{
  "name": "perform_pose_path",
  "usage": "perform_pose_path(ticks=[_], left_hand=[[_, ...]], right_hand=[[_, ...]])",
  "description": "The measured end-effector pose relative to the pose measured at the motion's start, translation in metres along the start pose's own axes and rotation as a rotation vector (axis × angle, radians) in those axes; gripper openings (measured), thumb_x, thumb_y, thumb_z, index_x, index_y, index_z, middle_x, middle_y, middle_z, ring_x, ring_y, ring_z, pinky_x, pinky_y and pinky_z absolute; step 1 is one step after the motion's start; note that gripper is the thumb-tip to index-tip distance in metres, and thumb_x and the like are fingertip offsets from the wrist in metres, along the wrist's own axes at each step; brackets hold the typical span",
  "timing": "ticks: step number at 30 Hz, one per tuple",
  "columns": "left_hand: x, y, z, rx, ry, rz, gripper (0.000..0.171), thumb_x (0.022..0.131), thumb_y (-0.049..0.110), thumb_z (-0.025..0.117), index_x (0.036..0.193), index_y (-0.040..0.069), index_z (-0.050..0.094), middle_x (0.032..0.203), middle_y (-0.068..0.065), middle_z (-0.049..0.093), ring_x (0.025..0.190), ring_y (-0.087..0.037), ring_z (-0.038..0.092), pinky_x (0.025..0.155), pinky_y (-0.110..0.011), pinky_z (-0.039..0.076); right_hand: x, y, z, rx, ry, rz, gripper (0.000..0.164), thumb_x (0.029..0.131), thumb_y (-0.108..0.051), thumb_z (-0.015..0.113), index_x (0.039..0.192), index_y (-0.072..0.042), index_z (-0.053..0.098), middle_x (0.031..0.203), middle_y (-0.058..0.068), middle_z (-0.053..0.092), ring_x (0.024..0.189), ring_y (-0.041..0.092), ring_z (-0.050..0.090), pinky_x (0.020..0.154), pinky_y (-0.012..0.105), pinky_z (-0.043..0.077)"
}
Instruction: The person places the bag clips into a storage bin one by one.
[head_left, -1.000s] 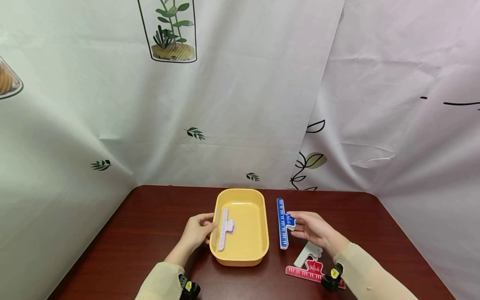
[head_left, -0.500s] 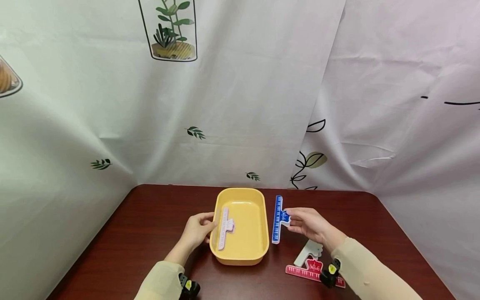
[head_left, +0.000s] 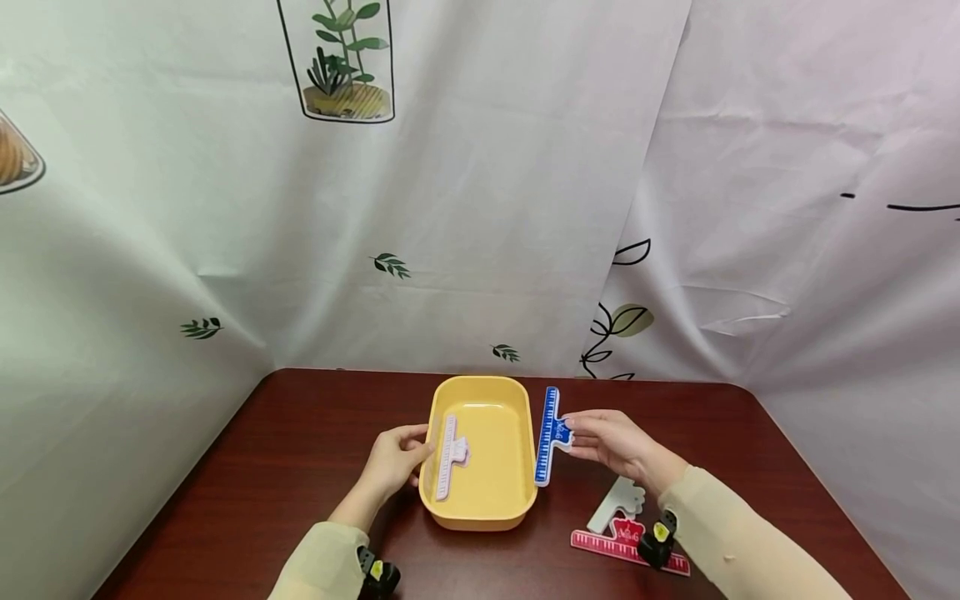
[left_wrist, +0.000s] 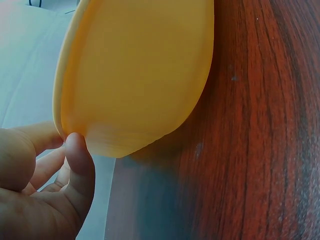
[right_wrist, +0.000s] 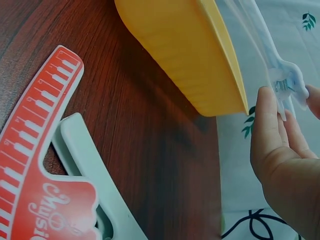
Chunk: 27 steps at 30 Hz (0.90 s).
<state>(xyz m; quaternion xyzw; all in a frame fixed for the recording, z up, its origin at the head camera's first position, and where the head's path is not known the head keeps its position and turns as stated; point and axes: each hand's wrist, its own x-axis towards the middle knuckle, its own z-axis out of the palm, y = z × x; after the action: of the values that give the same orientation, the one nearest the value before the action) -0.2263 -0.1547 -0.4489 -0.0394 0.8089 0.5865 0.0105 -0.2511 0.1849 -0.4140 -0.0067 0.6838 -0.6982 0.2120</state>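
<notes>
My left hand (head_left: 390, 465) pinches the left rim of a yellow plastic tray (head_left: 491, 492), thumb over the edge, as the left wrist view also shows. Inside the tray, along its left side, lies a pale pink clip (head_left: 447, 462) printed with piano keys. Just off the tray's right rim, my right hand (head_left: 618, 447) pinches a blue piano-key clip (head_left: 547, 442) by its handle. The long bar of that clip overlaps the rim in the head view. From the right wrist view its pale back (right_wrist: 282, 80) shows between thumb and fingers, raised above the table.
On the dark red wooden table (head_left: 315, 433), a red piano-key clip (head_left: 611, 546) lies partly over a whitish clip (head_left: 617, 506), below my right forearm. A printed white curtain (head_left: 480, 208) hangs behind the table's far edge.
My right hand has moved left with the blue clip, from apart from the tray to its right rim. The clip now leans slightly. My left hand and the tray stay put.
</notes>
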Motion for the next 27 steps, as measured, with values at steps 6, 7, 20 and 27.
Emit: perform_pose_path(ticks=[6,7,20,27], left_hand=[[-0.001,0.0,0.0,-0.001,-0.002,0.012,0.04,0.086,0.005,0.064,0.124,-0.005,0.058,0.078,-0.011,0.063,0.05,-0.013,0.053,0.041,-0.026,0.049],[-0.001,0.001,0.0,-0.002,-0.002,0.013,0.04,0.086,0.005,0.064,0.124,-0.005,0.058,0.078,-0.011,0.063,0.05,-0.012,0.053,0.041,-0.026,0.049],[-0.002,0.0,0.0,-0.006,-0.002,0.006,0.039,0.086,0.005,0.064,0.124,-0.005,0.058,0.078,-0.011,0.063,0.05,-0.012,0.052,0.041,-0.026,0.049],[-0.001,0.001,0.0,-0.005,0.005,0.008,0.04,0.085,0.005,0.065,0.123,-0.004,0.058,0.078,-0.01,0.063,0.05,-0.012,0.053,0.041,-0.027,0.049]], right_hand=[[0.001,-0.002,0.003,-0.025,-0.002,-0.003,0.049,0.089,-0.023,0.066,0.124,0.008,0.052,0.095,0.005,0.069,0.087,0.016,0.068,0.081,0.033,0.057],[0.001,-0.003,0.003,-0.027,-0.003,-0.003,0.048,0.089,-0.023,0.065,0.124,0.008,0.053,0.095,0.004,0.07,0.087,0.016,0.068,0.081,0.033,0.057],[0.003,-0.008,0.008,-0.063,0.014,0.007,0.058,0.089,-0.023,0.066,0.132,0.01,0.046,0.101,0.007,0.069,0.089,0.018,0.069,0.084,0.036,0.056],[0.006,-0.012,0.014,-0.084,0.046,0.02,0.054,0.088,-0.019,0.067,0.13,0.01,0.047,0.097,0.007,0.07,0.084,0.018,0.069,0.08,0.035,0.057]])
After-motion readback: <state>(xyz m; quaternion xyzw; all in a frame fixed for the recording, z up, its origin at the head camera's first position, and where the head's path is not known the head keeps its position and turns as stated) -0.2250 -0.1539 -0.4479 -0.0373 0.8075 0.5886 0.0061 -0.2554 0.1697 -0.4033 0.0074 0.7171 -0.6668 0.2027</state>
